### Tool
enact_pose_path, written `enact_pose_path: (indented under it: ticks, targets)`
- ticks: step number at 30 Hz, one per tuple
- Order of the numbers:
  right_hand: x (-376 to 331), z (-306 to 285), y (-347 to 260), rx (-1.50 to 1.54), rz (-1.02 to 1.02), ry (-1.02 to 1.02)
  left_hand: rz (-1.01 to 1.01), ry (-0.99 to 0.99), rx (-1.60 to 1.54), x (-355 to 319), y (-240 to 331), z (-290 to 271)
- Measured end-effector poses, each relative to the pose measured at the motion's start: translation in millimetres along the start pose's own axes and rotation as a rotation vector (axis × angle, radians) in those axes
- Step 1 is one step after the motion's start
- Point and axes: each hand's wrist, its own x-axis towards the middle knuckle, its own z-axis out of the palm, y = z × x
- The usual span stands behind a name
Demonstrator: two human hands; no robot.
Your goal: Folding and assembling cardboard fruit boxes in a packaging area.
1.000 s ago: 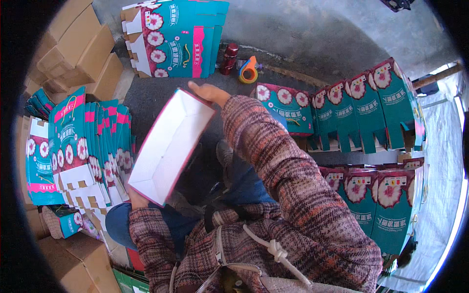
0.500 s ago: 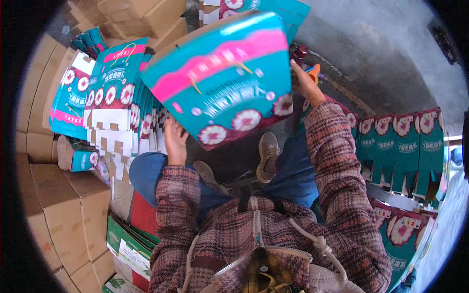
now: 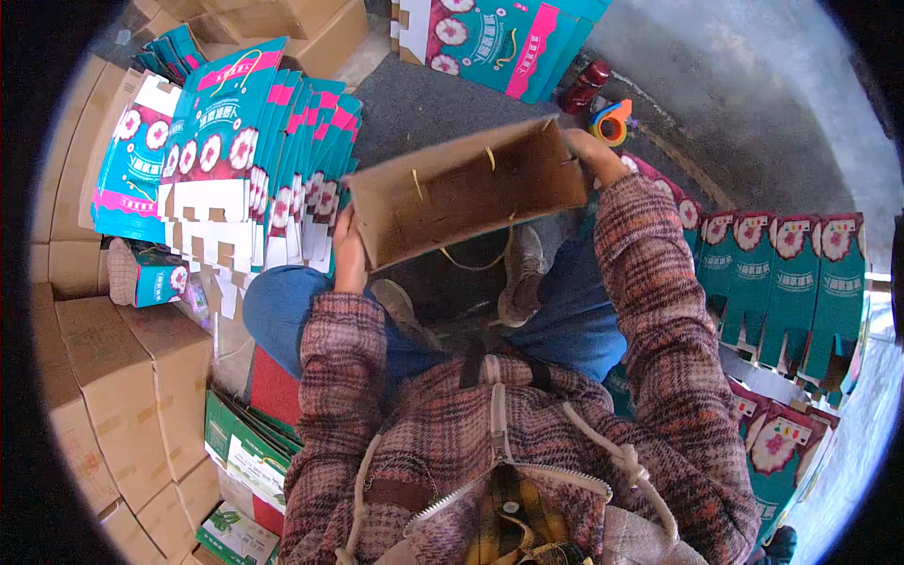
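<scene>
Between my hands is an opened-out gift box point(image 3: 461, 193), its mouth turned up toward me so the plain brown inside shows. Thin yellow cord handles hang on both of its long walls. My left hand point(image 3: 349, 250) grips its near left end, and my right hand point(image 3: 595, 156) holds the right end near the top corner. The fingers are partly hidden by the box walls. Left of the box, a fanned stack of flat teal-and-pink gift boxes point(image 3: 221, 141) with round flower-like prints leans together.
Brown cartons point(image 3: 113, 395) are piled at the left, with green flat boxes point(image 3: 250, 452) near my left elbow. Rows of standing teal boxes point(image 3: 791, 282) line the right. An orange tape roll point(image 3: 612, 124) and a dark red bottle point(image 3: 586, 85) are beyond my right hand. More teal boxes point(image 3: 499, 47) lie at the far side.
The gift box has tipped from showing its printed teal face to showing its open brown inside. Both hands keep hold of it, and the flat stack behind is now uncovered.
</scene>
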Motion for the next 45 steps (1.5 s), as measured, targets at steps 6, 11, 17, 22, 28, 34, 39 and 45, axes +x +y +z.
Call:
enact_pose_path:
  ticks: [6,11,17,22,28,34,39,45]
  targets:
    - [2,63,-27,-0.964,-0.495,0.421,0.221,-0.091,0.577,-2,-1,4]
    - [13,76,-38,-1.254,-0.562,0.288,0.153,-0.198,0.73,18,9,17]
    - [27,52,-40,-0.856,-0.067,0.215,0.229,-0.244,1.037,29,10,36]
    - [14,81,-74,0.067,0.026,0.24,0.164,-0.18,0.92,24,2,-12]
    - [5,34,-43,0.17,0.135,0.274,0.135,-0.211,0.641,32,-9,-6]
    - [15,13,-20,-0.64,-0.01,0.176,0.158,-0.075,0.67,22,-3,1]
    - [16,59,-32,-1.084,-0.061,0.243,0.026,-0.05,0.331,19,-2,3]
    - [18,66,-35,-1.306,0.057,0.291,-0.159,-0.112,0.098,16,-27,9]
